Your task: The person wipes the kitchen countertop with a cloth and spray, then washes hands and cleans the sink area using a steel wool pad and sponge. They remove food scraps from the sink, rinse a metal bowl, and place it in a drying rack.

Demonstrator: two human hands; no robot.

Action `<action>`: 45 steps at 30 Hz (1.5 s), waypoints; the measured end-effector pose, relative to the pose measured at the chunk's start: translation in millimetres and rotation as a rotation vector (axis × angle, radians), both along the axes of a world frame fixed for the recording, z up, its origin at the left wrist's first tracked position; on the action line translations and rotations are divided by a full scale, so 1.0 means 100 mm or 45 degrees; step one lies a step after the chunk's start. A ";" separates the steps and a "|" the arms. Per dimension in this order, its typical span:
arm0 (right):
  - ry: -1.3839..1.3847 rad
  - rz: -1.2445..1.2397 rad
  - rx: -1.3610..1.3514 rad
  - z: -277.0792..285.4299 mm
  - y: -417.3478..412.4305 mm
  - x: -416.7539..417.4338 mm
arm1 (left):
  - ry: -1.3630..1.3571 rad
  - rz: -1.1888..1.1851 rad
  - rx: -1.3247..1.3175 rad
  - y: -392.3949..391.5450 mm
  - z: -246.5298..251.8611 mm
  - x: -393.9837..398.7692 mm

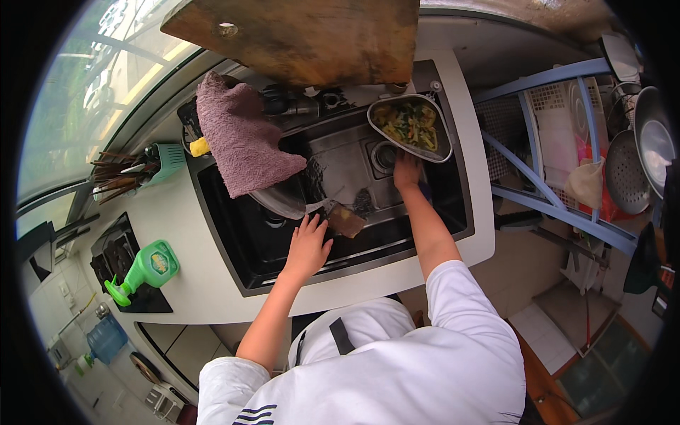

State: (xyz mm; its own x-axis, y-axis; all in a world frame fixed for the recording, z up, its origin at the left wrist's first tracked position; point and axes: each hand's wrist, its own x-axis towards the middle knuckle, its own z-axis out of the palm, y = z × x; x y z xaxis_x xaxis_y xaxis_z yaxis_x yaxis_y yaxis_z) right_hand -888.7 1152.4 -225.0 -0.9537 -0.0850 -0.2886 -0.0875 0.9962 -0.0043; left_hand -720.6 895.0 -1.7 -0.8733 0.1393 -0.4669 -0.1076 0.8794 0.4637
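Observation:
My left hand [308, 245] is palm down over the front of the black double sink [228, 249], fingers apart and nothing held. Just past its fingertips are a curved, shiny rim [281, 203], possibly of a bowl, and a brown and yellow scouring sponge [346, 221]. My right hand [407, 170] reaches down beside the round drain [384, 157], close to the rim of a triangular strainer basket [445, 149] containing vegetable scraps [408, 123]. Its fingertips are partly hidden, so its grip is unclear. A dark mesh-like patch [364, 203] lies between the hands.
A pink towel [244, 138] drapes over the sink's left side. Behind stands a wooden cutting board [319, 42]. Left are a green utensil holder [169, 160] with chopsticks and a green spray bottle [156, 264]. A blue rack [552, 196] with pans stands right.

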 end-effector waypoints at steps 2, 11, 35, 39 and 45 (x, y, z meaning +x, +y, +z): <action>-0.304 -0.250 -0.239 0.11 -0.05 -0.16 | -0.004 0.023 -0.009 0.00 -0.04 0.01; -0.302 -0.348 -0.364 -0.16 0.11 -0.24 | 0.040 0.093 0.157 0.09 -0.20 -0.06; -0.902 -0.965 -1.703 1.12 -1.38 0.34 | -0.591 1.173 1.949 0.45 -0.23 -0.72; 0.115 0.126 -0.258 0.42 -0.60 0.15 | -0.643 1.195 1.777 0.31 -0.14 -0.51; -0.508 0.369 -0.054 0.01 0.03 0.24 | -0.627 1.432 1.730 -0.27 -0.35 0.00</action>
